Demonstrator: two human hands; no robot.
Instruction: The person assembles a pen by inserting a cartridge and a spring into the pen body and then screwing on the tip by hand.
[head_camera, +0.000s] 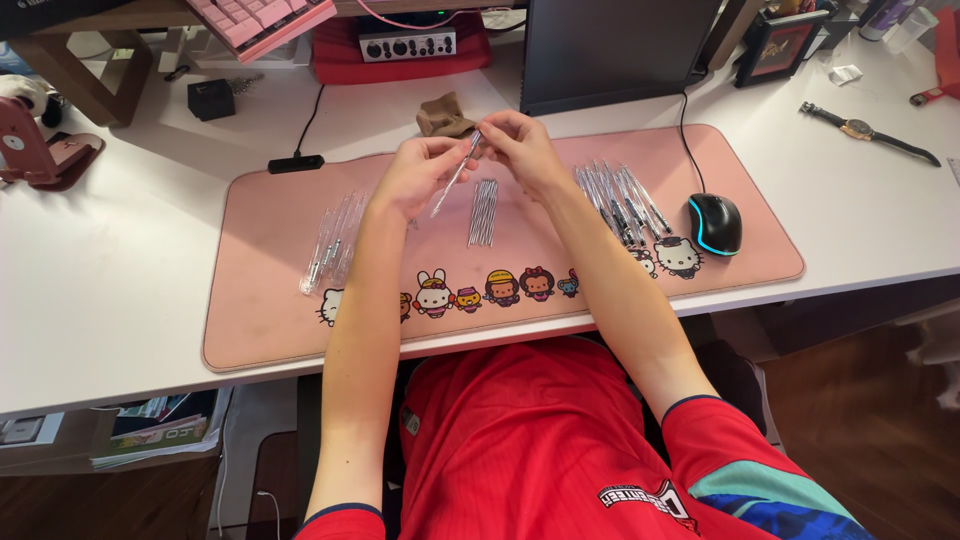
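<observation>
Red-shirted at the desk edge, I pinch a clear pen barrel between my left hand and right hand, raised over the pink mat for a close look. Refills wait at 6 o'clock, empty barrels at 8, finished pens at 3.

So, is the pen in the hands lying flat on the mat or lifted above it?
Lifted. Both the left hand and right hand pinch the clear pen at a slant above the pink desk mat.

White desk, brown wooden floor
</observation>
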